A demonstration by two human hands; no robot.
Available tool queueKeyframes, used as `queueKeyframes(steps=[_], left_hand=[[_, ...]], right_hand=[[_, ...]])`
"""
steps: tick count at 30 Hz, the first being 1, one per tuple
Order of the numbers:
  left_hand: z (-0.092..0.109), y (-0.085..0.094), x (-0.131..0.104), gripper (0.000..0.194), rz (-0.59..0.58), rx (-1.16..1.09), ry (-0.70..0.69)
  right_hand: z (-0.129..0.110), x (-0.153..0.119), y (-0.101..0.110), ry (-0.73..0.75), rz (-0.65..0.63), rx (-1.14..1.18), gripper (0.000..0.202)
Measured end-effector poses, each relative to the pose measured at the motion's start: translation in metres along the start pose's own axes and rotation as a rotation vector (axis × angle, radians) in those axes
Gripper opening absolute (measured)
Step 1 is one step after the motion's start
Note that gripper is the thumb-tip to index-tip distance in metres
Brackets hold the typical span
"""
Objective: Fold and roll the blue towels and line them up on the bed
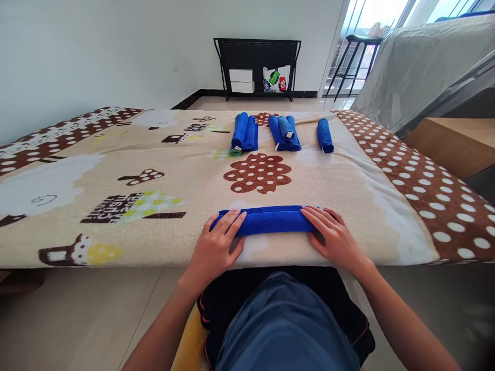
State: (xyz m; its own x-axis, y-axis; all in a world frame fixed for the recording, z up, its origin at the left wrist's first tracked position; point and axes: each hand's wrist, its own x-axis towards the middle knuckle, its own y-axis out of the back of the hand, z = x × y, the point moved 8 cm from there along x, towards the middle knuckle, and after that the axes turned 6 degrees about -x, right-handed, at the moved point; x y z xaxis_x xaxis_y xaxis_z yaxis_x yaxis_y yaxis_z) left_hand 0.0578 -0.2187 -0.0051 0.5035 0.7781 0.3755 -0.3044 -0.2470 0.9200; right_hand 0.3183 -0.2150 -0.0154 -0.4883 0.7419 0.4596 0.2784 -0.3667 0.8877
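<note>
My left hand (pixel 218 242) and right hand (pixel 333 238) lie open and flat on the two ends of the blue towel roll (pixel 268 220), near the front edge of the blanket-covered bed (pixel 348 196). I think uneven pressure could loosen the roll or make it crooked, or push it off the edge.

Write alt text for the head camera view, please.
Two bare hands, left hand and right hand, press flat on the ends of a folded blue towel lying on a patterned blanket. Rolled blue towels lie at its far side.
</note>
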Motion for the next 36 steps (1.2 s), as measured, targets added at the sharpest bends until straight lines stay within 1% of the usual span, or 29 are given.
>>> queueKeyframes(steps=[3,5,7,11,13,15,17,18,20,22,23,24,25,26,28,30,33,34,36], left_hand=[[-0.016,0.004,-0.016,0.058,0.005,0.008,0.018],[-0.019,0.005,-0.019,0.057,0.001,0.001,0.018],[-0.02,0.005,-0.017,0.056,0.0,-0.012,0.028],[-0.029,0.006,-0.002,0.046,-0.024,-0.036,0.077],[-0.034,0.008,0.008,0.042,-0.048,-0.026,0.094],[-0.033,0.011,0.021,0.038,-0.05,0.025,0.103],[-0.023,0.012,0.037,0.035,-0.036,0.101,0.109],[-0.014,0.01,0.046,0.036,-0.033,0.128,0.103],[0.009,-0.001,0.063,0.042,-0.055,0.124,0.061],[0.031,-0.016,0.077,0.05,-0.105,0.062,-0.004],[0.038,-0.023,0.081,0.052,-0.129,0.029,-0.03],[0.041,-0.028,0.084,0.053,-0.146,0.0,-0.048],[0.04,-0.031,0.083,0.053,-0.155,-0.021,-0.057],[0.035,-0.032,0.081,0.052,-0.156,-0.034,-0.062],[0.017,-0.027,0.07,0.05,-0.148,-0.048,-0.068],[-0.008,-0.019,0.054,0.05,-0.144,-0.046,-0.058],[-0.044,-0.011,0.033,0.052,-0.142,-0.062,-0.035],[-0.053,-0.009,0.028,0.052,-0.139,-0.076,-0.032],[-0.066,-0.008,0.021,0.051,-0.135,-0.105,-0.032]], right_hand=[[0.023,-0.019,0.002,-0.071,-0.003,-0.027,0.06],[0.03,-0.025,0.0,-0.099,-0.023,-0.021,0.057],[0.033,-0.026,-0.002,-0.119,-0.043,-0.002,0.055],[0.047,-0.013,-0.004,-0.17,-0.087,0.078,0.046],[0.055,-0.002,-0.006,-0.208,-0.134,0.119,0.04],[0.059,0.011,-0.006,-0.253,-0.177,0.112,0.037],[0.049,0.027,-0.004,-0.274,-0.172,0.052,0.038],[0.037,0.037,-0.003,-0.254,-0.155,0.023,0.042],[0.002,0.056,-0.004,-0.149,-0.135,0.003,0.051],[-0.032,0.07,-0.011,-0.032,-0.15,0.024,0.055],[-0.043,0.075,-0.014,0.005,-0.16,0.034,0.055],[-0.049,0.077,-0.016,0.027,-0.16,0.039,0.054],[-0.05,0.077,-0.017,0.035,-0.151,0.04,0.052],[-0.045,0.074,-0.017,0.039,-0.137,0.038,0.05],[-0.024,0.061,-0.015,0.039,-0.105,0.03,0.049],[0.007,0.043,-0.012,0.009,-0.08,0.018,0.048],[0.051,0.017,-0.011,-0.057,-0.097,0.021,0.05],[0.061,0.011,-0.012,-0.074,-0.111,0.032,0.052],[0.07,0.005,-0.013,-0.09,-0.132,0.059,0.054]])
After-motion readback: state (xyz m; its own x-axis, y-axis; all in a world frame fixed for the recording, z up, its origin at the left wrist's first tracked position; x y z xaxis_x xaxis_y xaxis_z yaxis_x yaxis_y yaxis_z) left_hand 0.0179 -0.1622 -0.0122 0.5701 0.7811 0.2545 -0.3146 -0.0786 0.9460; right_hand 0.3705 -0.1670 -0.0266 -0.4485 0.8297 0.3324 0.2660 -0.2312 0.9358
